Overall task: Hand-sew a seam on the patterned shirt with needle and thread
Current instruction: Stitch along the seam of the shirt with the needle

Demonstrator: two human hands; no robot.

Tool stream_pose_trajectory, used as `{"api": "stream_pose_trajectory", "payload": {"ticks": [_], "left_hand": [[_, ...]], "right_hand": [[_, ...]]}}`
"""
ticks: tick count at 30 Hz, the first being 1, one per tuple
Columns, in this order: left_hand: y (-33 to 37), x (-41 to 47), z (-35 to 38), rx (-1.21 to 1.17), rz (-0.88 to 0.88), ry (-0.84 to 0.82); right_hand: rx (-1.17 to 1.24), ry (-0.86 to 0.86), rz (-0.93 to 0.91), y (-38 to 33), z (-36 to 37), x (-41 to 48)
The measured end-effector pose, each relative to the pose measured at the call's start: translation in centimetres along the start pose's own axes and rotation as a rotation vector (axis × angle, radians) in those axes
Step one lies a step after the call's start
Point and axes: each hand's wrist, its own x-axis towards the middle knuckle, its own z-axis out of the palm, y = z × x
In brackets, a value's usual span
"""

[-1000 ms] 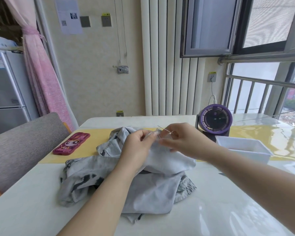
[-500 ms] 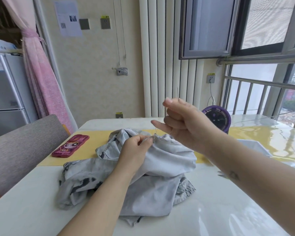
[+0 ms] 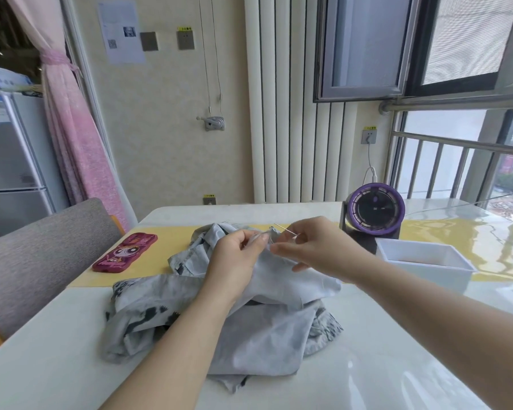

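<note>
The grey patterned shirt [image 3: 249,329] lies crumpled on the white table [image 3: 71,350]. My left hand [image 3: 234,255] pinches a raised fold of the shirt near its edge. Just to the right, my right hand [image 3: 317,247] pinches a thin needle [image 3: 285,230], whose point slants up and to the left over the fold. The two hands almost touch above the cloth. The thread is too fine to make out.
A pink phone case [image 3: 125,253] lies on the yellow runner [image 3: 172,247] at the left. A purple desk fan [image 3: 375,211] and a white plastic box [image 3: 427,261] stand at the right. A grey chair back [image 3: 36,255] is beside the table's left edge.
My right hand, which had risen high above the shirt with the needle, has come back down to the fold beside my left hand. The left hand kept its hold on the cloth.
</note>
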Motion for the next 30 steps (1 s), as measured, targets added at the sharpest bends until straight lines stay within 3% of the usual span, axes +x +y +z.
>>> {"api": "stream_pose_trajectory", "payload": {"ticks": [3,6,10,14,20,22,24,30], "left_hand": [[0.1,-0.3,0.0,-0.023,0.004,-0.016],[-0.3,-0.1,-0.1,0.0,0.003,-0.009],[-0.7,0.4,-0.3,0.03,-0.022,0.041],[-1.0,0.6,-0.3,0.088,-0.026,0.061],[-1.3,0.9,-0.4,0.137,-0.033,0.073],[-1.4,1.1,-0.5,0.117,-0.026,0.068],[-1.1,1.0,-0.4,0.166,0.009,0.072],[-0.9,0.4,-0.5,0.087,0.091,0.041]], "right_hand": [[-0.049,0.047,-0.021,0.6,0.8,0.5],[0.049,0.076,-0.052,0.5,0.7,0.5],[0.435,0.105,-0.171,-1.2,-0.2,0.1],[0.96,-0.124,-0.133,-3.6,-1.0,-0.4],[1.221,-0.478,0.095,-4.1,-1.4,-1.1],[1.152,-0.523,0.182,-4.0,-1.5,-1.4],[0.891,-0.49,0.203,-3.7,-1.6,-1.3],[-0.183,0.015,-0.092,-2.2,-2.0,0.1]]}}
